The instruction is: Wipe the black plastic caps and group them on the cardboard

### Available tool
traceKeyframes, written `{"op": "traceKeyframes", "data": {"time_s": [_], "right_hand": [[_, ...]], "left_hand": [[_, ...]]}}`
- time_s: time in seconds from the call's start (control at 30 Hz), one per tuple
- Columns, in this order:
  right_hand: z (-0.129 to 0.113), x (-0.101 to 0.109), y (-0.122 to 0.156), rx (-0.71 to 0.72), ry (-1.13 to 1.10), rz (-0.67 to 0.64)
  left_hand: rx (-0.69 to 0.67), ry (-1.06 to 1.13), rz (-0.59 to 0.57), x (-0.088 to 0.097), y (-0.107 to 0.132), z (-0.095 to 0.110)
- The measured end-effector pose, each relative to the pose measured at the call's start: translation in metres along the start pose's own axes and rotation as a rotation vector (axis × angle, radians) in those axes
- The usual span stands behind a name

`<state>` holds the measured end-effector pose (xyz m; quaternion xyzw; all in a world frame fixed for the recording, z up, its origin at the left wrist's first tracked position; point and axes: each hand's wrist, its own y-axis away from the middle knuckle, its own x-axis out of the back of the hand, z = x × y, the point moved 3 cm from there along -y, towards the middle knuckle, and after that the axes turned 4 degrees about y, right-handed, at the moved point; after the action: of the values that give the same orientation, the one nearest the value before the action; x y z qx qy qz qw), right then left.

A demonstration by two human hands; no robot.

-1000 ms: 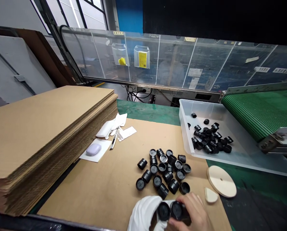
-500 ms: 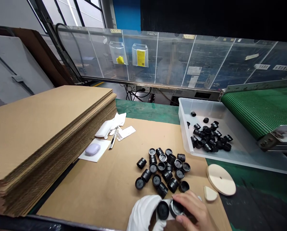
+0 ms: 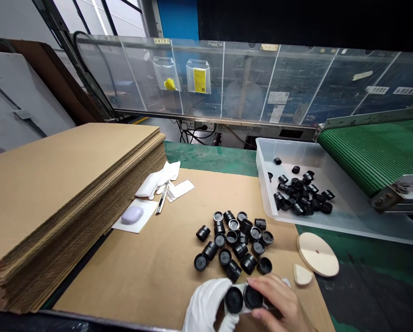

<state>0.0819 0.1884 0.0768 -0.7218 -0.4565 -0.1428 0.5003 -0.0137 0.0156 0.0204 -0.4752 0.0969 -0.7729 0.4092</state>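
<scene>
My left hand (image 3: pixel 206 306), in a white glove, curls around a black round cap (image 3: pixel 234 299) near the front edge of the cardboard. Bare, my right hand (image 3: pixel 282 304) pinches a second black cap (image 3: pixel 253 296) between thumb and fingers, right beside the first. Both caps turn a dark round face toward me. A pale flat piece shows partly behind them; what it is I cannot make out. Just beyond my hands lies a loose cluster of similar black caps (image 3: pixel 240 250), some upright, some on their sides.
At the right back, a clear plastic bin (image 3: pixel 344 230) holds more black caps beside a green conveyor belt (image 3: pixel 386 147). A cream disc (image 3: pixel 317 254) and a small cream piece (image 3: pixel 302 275) lie at right. Stacked cardboard (image 3: pixel 88 184), a utility knife (image 3: pixel 162 200) and a lilac case (image 3: pixel 132 214) are left.
The cap in my right hand has turned: its shiny, silvery inside showed before, and now a dark face shows. My left hand has hardly moved. The view has shifted slightly.
</scene>
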Motion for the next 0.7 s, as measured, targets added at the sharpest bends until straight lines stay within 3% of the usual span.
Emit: {"op": "traceKeyframes", "data": {"time_s": [0.47, 0.7], "right_hand": [[0.0026, -0.0047, 0.0073, -0.047, -0.055, -0.111], [0.0011, -0.0019, 0.0054, -0.124, -0.049, -0.265]], "left_hand": [[0.043, -0.015, 0.044, -0.0032, 0.008, -0.0036], [-0.006, -0.085, 0.042, -0.0034, 0.0089, -0.0036]]}}
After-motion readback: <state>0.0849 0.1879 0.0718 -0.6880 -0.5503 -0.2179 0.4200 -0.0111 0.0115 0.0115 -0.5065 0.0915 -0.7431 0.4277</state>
